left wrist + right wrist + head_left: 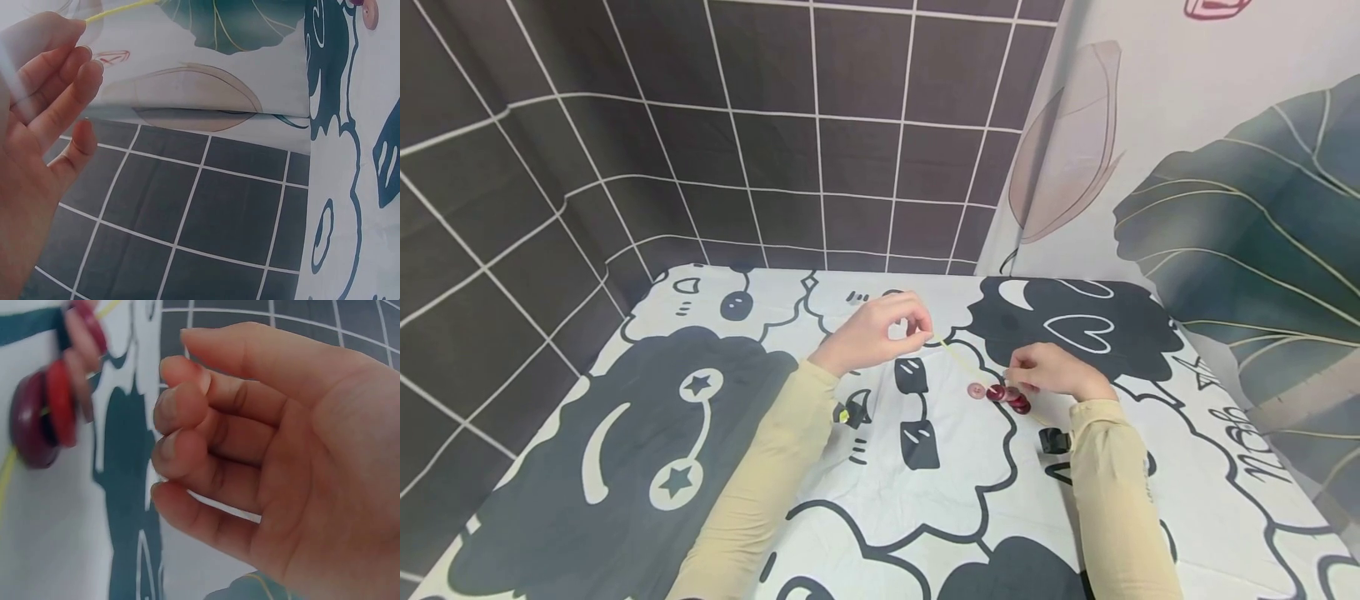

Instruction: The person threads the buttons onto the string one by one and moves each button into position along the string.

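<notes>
My left hand [883, 331] pinches one end of a thin yellow string [122, 10] between thumb and forefinger, the other fingers loosely bent. From there the string slants down to several round, button-like discs in dark red and pink [996, 392], threaded on it. A paler pink disc [976, 391] sits at the left of the group. My right hand [1054, 369] hovers beside the discs with loosely curled fingers. In the right wrist view nothing shows between its fingers [181, 406], and the red discs [60, 403] hang apart from them, blurred.
A black and white cartoon-patterned cloth [895, 500] covers the table. Behind it hangs a dark gridded curtain [857, 150], and a leaf-printed white one [1225, 275] is on the right. A small black device [1055, 440] is at the right wrist.
</notes>
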### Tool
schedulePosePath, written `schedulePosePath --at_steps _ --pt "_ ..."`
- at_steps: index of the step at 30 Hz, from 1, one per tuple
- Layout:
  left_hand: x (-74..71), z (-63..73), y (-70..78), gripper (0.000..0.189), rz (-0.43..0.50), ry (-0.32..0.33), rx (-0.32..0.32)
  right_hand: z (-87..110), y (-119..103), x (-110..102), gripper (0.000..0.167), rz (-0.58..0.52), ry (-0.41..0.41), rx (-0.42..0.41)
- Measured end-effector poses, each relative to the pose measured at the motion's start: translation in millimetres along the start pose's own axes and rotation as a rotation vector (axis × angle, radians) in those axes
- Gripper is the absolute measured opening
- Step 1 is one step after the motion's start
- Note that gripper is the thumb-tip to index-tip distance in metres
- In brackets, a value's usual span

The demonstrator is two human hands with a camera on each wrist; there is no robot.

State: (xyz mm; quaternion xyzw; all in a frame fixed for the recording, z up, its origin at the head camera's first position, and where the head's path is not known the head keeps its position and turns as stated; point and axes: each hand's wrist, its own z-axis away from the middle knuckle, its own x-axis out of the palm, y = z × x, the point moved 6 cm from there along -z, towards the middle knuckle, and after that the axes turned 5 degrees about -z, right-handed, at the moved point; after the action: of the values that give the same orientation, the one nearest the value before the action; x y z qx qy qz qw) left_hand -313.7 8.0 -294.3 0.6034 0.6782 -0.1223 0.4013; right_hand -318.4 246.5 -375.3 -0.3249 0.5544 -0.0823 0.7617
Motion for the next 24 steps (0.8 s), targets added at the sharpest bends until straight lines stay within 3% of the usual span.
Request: schedulePosePath --at_steps 9,17,24 --pt "2.0 -0.5 1.2 0.005 -0.047 -0.002 0.005 8.0 -26.0 -14.5 0.012 0.039 0.102 -0.109" --pt "5.8 0.0 1.4 0.004 -0.060 -0.005 0.017 3.1 -63.8 -15.0 0.020 -0.075 0.266 -0.237" --pt "10.2 -1.1 4.4 0.004 -0.121 -0.019 0.044 -2.7 -88.0 -2.9 0.031 -0.203 0.231 -0.332"
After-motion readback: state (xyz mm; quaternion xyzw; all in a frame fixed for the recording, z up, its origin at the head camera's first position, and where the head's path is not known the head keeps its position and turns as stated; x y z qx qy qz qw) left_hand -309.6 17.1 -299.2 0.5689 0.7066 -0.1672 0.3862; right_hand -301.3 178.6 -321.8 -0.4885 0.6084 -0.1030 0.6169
